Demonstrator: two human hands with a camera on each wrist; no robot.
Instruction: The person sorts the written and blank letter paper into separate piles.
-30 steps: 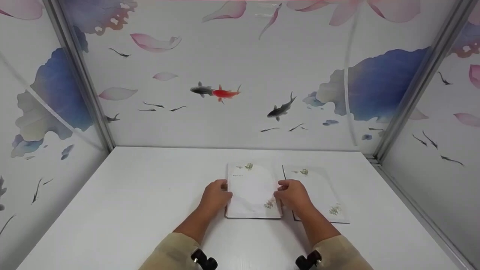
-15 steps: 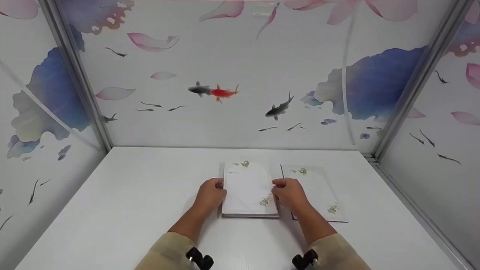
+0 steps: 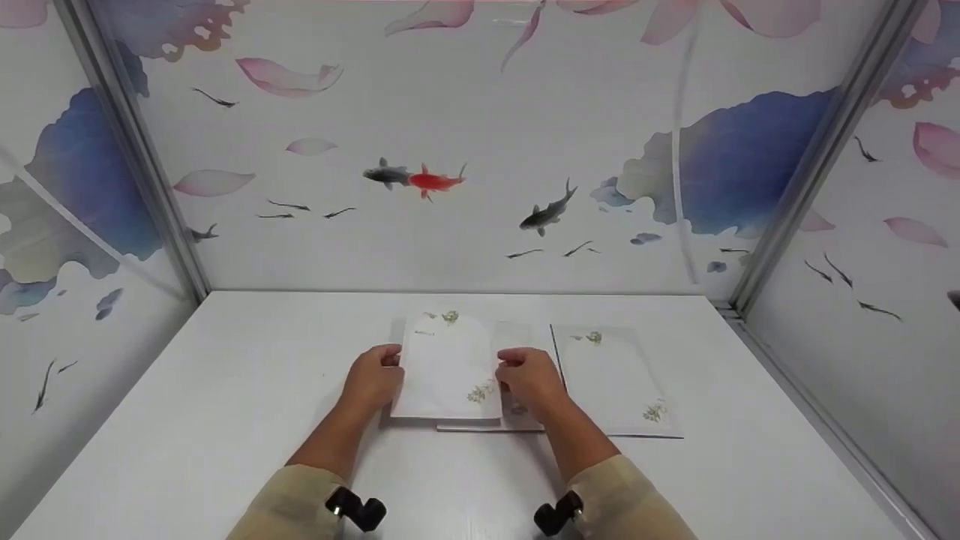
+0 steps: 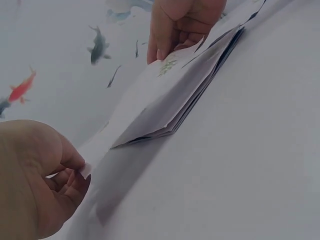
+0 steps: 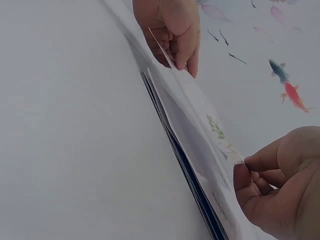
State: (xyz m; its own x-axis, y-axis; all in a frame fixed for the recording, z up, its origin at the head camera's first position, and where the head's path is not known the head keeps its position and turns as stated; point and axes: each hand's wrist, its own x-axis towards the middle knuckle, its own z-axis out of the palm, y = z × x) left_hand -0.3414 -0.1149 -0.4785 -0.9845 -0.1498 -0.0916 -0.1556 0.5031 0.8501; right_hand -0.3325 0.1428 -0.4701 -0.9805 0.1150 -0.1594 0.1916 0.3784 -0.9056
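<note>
A white sheet of paper (image 3: 446, 367) with small green floral prints is held by both hands. My left hand (image 3: 375, 379) pinches its left edge and my right hand (image 3: 532, 379) pinches its right edge. In the left wrist view the sheet is raised above a thin stack of paper (image 4: 180, 107) with dark edges. The right wrist view shows the fingertips (image 5: 245, 172) of my right hand pinching the edge near a green print. From the head view, the sheet and right hand hide much of the stack.
A similar floral-printed white sheet (image 3: 611, 382) with a dark left edge lies to the right of the stack. Everything lies on a white table (image 3: 247, 390). White panels (image 3: 450, 247) printed with fish and petals enclose the table at the back and sides.
Both hands have moved left with the top sheet, first together with the stack's outline, now off it. The stack beneath shows at the right. The sheet at the far right stays on the table.
</note>
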